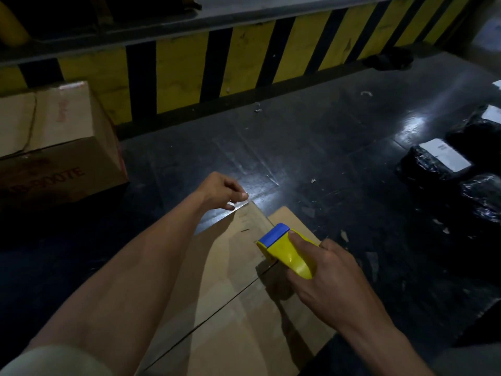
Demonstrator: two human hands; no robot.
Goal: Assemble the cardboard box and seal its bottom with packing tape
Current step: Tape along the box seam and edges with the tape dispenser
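Note:
A brown cardboard box (222,316) lies in front of me on the dark floor, its flaps folded shut with a seam running diagonally. My right hand (322,278) grips a yellow and blue tape dispenser (287,251) resting on the box near the seam. A strip of clear packing tape (252,221) runs from the dispenser to the box's far corner. My left hand (222,191) pinches the tape's end down at that far corner.
A larger closed cardboard box (54,142) with red print stands at the left. Black wrapped parcels (433,164) with white labels lie at the right. A yellow and black striped barrier (244,61) runs across the back. Paper scraps litter the floor.

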